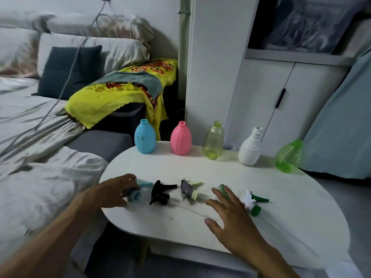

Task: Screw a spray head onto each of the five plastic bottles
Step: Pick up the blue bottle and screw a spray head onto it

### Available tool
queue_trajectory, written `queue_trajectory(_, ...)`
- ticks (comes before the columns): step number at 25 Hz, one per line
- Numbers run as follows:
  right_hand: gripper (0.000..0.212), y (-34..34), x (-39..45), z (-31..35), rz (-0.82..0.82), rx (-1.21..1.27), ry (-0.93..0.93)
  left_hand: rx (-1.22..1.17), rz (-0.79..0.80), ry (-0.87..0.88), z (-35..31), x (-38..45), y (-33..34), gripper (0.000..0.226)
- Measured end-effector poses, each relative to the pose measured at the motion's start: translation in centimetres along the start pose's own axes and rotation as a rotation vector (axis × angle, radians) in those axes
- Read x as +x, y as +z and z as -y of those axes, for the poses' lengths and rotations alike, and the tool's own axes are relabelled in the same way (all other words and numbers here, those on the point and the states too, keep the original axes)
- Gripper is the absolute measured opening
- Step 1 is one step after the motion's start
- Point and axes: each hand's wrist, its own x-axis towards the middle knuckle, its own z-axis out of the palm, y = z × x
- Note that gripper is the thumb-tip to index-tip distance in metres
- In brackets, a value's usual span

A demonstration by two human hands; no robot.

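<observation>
— Bare right hand [230, 217]?
— Fingers spread flat over the white table [291, 197], holding nothing.
— Left hand [118, 190]?
— Fingers curled round the blue spray head [140, 187].
— Bottles?
— Blue bottle [145, 138] and four others, uncapped, along the far edge.

Two bare forearms reach in over the white oval surface [271, 207], and no sleeve, cuff or glove shows on either as far as they can be seen. The left hand [115, 190] wears a small ring on a finger, glinting at the side nearest the far edge of the surface. The right hand [233, 221] has bare fingers [217, 194] with short nails.
</observation>
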Motion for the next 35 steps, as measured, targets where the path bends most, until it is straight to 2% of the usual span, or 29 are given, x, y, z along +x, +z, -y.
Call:
queue_trajectory(3, 0.043, 0.1, 0.2, -0.3, -0.012, 0.034, -0.001, -0.103, -0.045, -0.008, 0.5, -0.4, -0.3, 0.048)
queue_trajectory(6, 0.037, -0.1, 0.1, -0.3, -0.037, 0.052, -0.005, -0.354, -0.045, -0.113, 1.6, -2.3, -1.3, 0.028)
queue_trajectory(9, 0.023, -1.3, 0.1, 0.8, -0.244, 0.163, -0.034, -0.560, -0.177, -0.175, 0.6, -3.9, -2.9, 0.005)
queue_trajectory(10, 0.021, -1.7, 0.2, 1.3, -0.317, 0.220, -0.057, -0.654, -0.247, -0.185, -0.7, -3.8, -3.6, 0.008)
queue_trajectory(12, 0.029, -2.6, 0.7, 2.7, -0.356, 0.335, -0.101, -0.937, -0.312, -0.156, -4.9, -3.0, -4.7, 0.010)
queue_trajectory(15, 0.062, -3.1, 2.0, 4.6, -0.245, 0.463, -0.118, -1.353, -0.127, -0.007, -11.7, -1.3, -5.5, 0.028)
queue_trajectory(17, 0.069, -3.0, 3.0, 5.2, -0.249, 0.472, -0.156, -1.469, -0.001, 0.027, -15.2, -0.2, -5.2, 0.036)
queue_trajectory(19, 0.049, -3.6, 4.0, 4.8, -0.394, 0.485, -0.127, -1.479, 0.102, 0.033, -17.1, 0.5, -4.7, 0.040)
queue_trajectory(21, 0.027, -4.6, 4.8, 3.0, -0.522, 0.478, 0.001, -1.425, 0.209, 0.069, -17.0, 1.7, -5.0, 0.044)
queue_trajectory(22, 0.025, -5.0, 4.9, 2.1, -0.560, 0.486, 0.054, -1.394, 0.183, 0.056, -16.1, 2.4, -5.5, 0.042)
queue_trajectory(23, 0.022, -5.3, 4.9, 1.1, -0.584, 0.510, 0.105, -1.390, 0.056, 0.003, -14.7, 3.3, -6.2, 0.035)
queue_trajectory(25, 0.018, -5.7, 4.8, -0.4, -0.595, 0.618, 0.192, -1.425, -0.439, -0.255, -10.6, 6.0, -7.5, 0.014)
queue_trajectory(26, 0.020, -5.7, 4.8, -1.0, -0.586, 0.693, 0.222, -1.406, -0.679, -0.384, -8.4, 7.5, -7.9, 0.011)
queue_trajectory(27, 0.023, -5.6, 4.7, -1.5, -0.568, 0.768, 0.241, -1.324, -0.838, -0.481, -6.4, 9.1, -7.9, 0.029)
queue_trajectory(29, 0.027, -5.1, 4.7, -1.9, -0.518, 0.873, 0.269, -1.109, -0.898, -0.591, -2.9, 12.1, -6.3, 0.074)
queue_trajectory(31, 0.030, -4.7, 4.7, -2.1, -0.480, 0.942, 0.302, -0.969, -0.879, -0.646, -0.9, 14.6, -4.1, 0.105)
queue_trajectory(33, 0.030, -4.7, 4.8, -2.1, -0.440, 1.028, 0.339, -0.914, -0.932, -0.618, 0.6, 16.3, -2.3, 0.120)
queue_trajectory(35, 0.029, -4.8, 5.1, -2.8, -0.409, 1.076, 0.386, -0.984, -0.967, -0.573, 1.5, 18.2, -1.8, 0.127)
